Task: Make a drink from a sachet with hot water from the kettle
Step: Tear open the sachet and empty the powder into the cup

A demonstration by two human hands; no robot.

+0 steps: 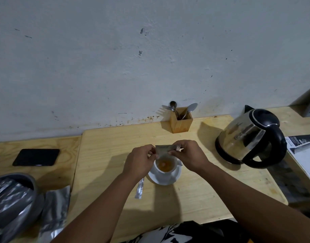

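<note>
A white cup point(168, 172) stands on a white saucer point(165, 180) on the wooden table, with brownish-orange contents inside. Just above the cup's far rim both hands pinch a small grey sachet point(164, 150). My left hand point(139, 161) grips its left edge and my right hand point(190, 155) grips its right top corner. A steel kettle point(247, 137) with a black lid and handle sits to the right. A silver stick sachet point(140, 189) lies on the table under my left forearm.
A wooden holder point(181, 122) with spoons and a fork stands against the wall behind the cup. A black phone point(36, 157) lies at the left. A grey bowl point(14, 199) of foil packets and a foil pouch point(54, 213) sit at front left. Papers point(303, 151) lie at the right.
</note>
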